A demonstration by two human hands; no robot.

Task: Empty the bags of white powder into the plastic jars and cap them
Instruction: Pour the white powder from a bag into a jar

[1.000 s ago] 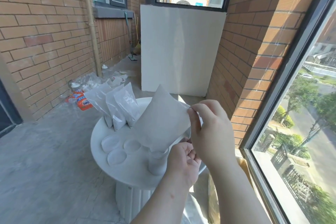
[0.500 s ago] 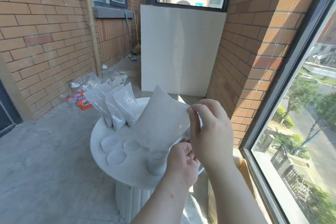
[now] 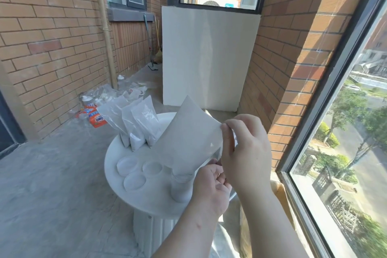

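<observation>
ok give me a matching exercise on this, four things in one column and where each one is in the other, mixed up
Things
1. tilted bag
2. jar
3. lids
4. orange packet

Places
a. on the floor by the brick wall
b. pinched in the right hand, above the table
c. flat on the table, left of the jar
d. upright on the table, under the tilted bag's low corner

Pairs: 1-b, 2-d, 3-c, 4-a
</observation>
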